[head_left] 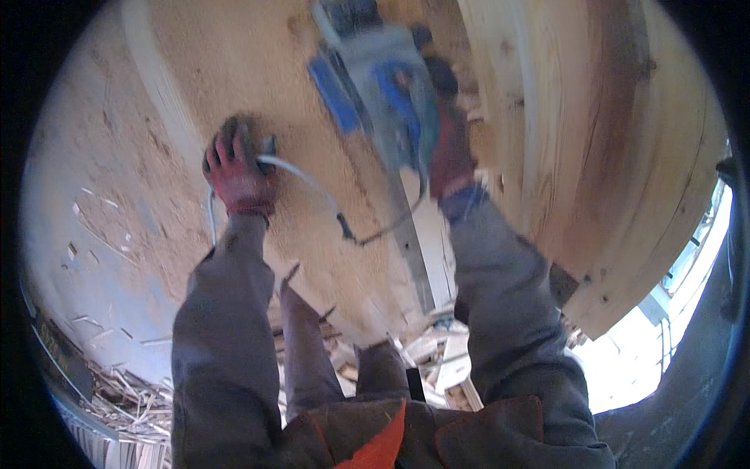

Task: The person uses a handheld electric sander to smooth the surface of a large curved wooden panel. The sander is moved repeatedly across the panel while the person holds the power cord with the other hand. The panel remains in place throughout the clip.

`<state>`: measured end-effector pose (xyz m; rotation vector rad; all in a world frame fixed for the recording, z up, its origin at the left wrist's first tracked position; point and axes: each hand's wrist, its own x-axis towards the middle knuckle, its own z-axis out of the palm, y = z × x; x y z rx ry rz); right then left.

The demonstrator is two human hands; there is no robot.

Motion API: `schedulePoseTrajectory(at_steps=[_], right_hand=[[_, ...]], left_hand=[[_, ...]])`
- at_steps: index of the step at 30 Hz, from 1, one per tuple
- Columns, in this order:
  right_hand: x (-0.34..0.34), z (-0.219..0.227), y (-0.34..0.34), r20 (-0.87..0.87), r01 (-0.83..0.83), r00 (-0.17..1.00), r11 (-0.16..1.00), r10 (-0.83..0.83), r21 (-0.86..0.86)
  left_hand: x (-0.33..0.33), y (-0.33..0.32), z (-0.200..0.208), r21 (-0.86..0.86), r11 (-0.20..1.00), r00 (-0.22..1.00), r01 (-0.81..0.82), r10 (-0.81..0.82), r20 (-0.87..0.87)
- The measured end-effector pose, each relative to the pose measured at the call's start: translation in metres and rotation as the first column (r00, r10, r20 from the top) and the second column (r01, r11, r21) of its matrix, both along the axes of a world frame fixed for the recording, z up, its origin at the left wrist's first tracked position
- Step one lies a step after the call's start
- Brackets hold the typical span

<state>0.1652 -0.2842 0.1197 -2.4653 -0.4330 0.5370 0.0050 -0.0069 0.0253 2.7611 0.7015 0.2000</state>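
Note:
My right hand (451, 148), in a red and dark glove, is closed round the right side of a blue-and-grey corded power tool (383, 86). The tool resembles a circular saw, but motion smears it and no blade shows. It rests on a sawdust-covered wooden surface (312, 211). Its grey cord (308, 181) loops across to my left hand (241, 176). That gloved hand is over the left part of the wood, fingers forward, with the cord passing through its grip and emerging on the wrist's left side.
Thick pale planks (586, 141) lie along the right side. A straight metal strip (418, 266) extends back from the tool toward me. Wood offcuts (141, 399) are heaped at lower left and around my legs (308, 352). A grey sheet (86, 266) strewn with chips is at left.

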Motion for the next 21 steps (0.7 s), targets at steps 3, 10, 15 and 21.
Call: schedulePoseTrajectory(at_steps=[3, 10, 15, 21], right_hand=[[0.054, -0.010, 0.016, 0.233, -0.159, 0.952, 0.971, 0.199, -0.179], [0.076, -0.016, 0.032, 0.266, -0.131, 0.944, 0.961, 0.196, -0.245], [0.005, -0.013, -0.049, 0.163, -0.076, 0.983, 0.995, 0.086, -0.068], [-0.175, 0.034, -0.152, -0.110, 0.184, 0.980, 0.970, -0.168, 0.159]], left_hand=[[0.001, 0.003, -0.006, -0.018, 1.000, 1.000, 0.013, -0.014, -0.015], [-0.010, 0.004, -0.015, 0.093, 0.995, 0.999, 0.041, -0.043, 0.025], [-0.008, 0.009, -0.017, 0.118, 0.988, 0.995, 0.100, -0.098, -0.027], [0.002, -0.004, -0.004, 0.108, 0.994, 1.000, 0.004, -0.002, -0.015]])
